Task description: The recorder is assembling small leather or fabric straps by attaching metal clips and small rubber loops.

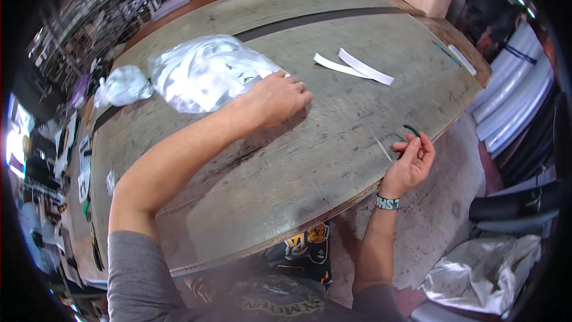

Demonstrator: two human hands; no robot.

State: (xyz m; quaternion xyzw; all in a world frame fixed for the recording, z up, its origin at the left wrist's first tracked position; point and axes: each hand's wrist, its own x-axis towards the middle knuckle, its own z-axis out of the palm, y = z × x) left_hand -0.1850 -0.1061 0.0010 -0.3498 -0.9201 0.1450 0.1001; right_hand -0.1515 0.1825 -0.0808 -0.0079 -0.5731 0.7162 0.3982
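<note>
Right hand (411, 164): closed around dark-handled scissors (411, 129), blades pointing away and left.
Left hand (279, 98): curled, with bulging clear plastic bag (199, 74) just leftward; cannot tell whether gripping anything.
White strips (364, 67): lying overlapped on worktable (333, 137), beyond scissors grip, right of curled fingers.

Open tabletop (301, 59) lies between plastic bag (205, 74) and white strips (364, 68).

Bare L hand (277, 98): fingertips mostly hidden, grip unclear. Dark-handled metal scissors (410, 129): part-hidden by bare R hand (411, 164), blades blurry. Clear bulging plastic bag (202, 77): contents too blurred to ID.
</note>
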